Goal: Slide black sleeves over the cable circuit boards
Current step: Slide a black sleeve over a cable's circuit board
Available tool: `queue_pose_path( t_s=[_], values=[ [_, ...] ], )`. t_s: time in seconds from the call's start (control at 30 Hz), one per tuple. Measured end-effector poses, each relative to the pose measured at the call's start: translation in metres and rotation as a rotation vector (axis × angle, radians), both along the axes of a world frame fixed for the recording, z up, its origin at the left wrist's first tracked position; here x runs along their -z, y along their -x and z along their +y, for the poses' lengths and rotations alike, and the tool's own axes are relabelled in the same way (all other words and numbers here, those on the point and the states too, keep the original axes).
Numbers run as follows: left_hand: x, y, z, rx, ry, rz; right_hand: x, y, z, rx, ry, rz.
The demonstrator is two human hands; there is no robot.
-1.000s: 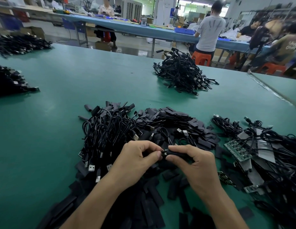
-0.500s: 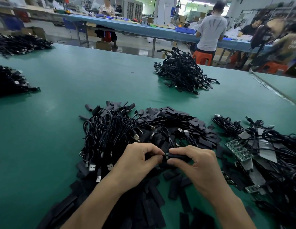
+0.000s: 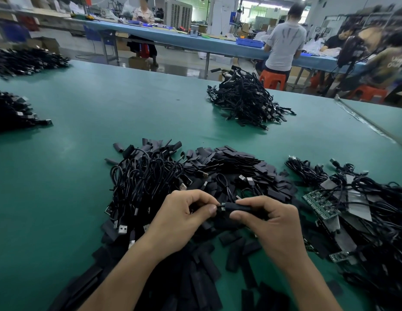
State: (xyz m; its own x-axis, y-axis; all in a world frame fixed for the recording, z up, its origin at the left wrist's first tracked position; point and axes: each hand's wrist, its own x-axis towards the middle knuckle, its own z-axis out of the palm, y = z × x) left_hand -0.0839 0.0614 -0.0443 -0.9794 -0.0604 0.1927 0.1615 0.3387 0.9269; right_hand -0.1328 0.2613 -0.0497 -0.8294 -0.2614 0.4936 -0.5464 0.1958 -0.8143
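Above the near side of the sleeve heap: both hands meeting, just clear of the loose sleeves lying there.
Left hand: fingers curled, thumb and forefinger pinching at the board's tip, other fingers tucked toward the palm.
Right hand: thumb and fingertips gripping the sleeve round its middle, held roughly level.
Board: almost wholly inside the sleeve, with only a small greenish tip showing at the sleeve's left mouth, right beside the left thumb.
Change: hands kept together over the same part of the heap through the last second. No tip plain between them a second ago, a faint glint half a second ago, now clearly peeking out.
Meaning: sleeve probably drawn nearly the whole way along, leaving only squaring up and seating on this piece.
Left of the heap: cables in a tangled bundle, plugs spilling toward the near side.
Right of the heap: bare boards, green, among more cable, seemingly waiting for sleeves.
Beyond the heap: far pile of black cable, well apart on the green table.
Risk: tip catching on the sleeve's mouth if pushed crooked.
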Motion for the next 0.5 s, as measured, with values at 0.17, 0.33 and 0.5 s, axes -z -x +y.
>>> queue_pose_path(
  t_s=[0.17,0.33,0.5],
  values=[
    [0.0004,-0.0013,0.0010,0.007,0.024,-0.021,-0.0047,-0.0027,-0.0018,0.001,-0.127,0.140],
    [0.0000,-0.0011,0.0023,0.004,0.014,-0.030,-0.0048,-0.0013,-0.0011,0.040,-0.203,0.197],
    [0.0003,-0.0004,0.0037,0.002,-0.073,-0.040,-0.0059,-0.0039,-0.0036,0.045,-0.163,0.230]
  ],
)
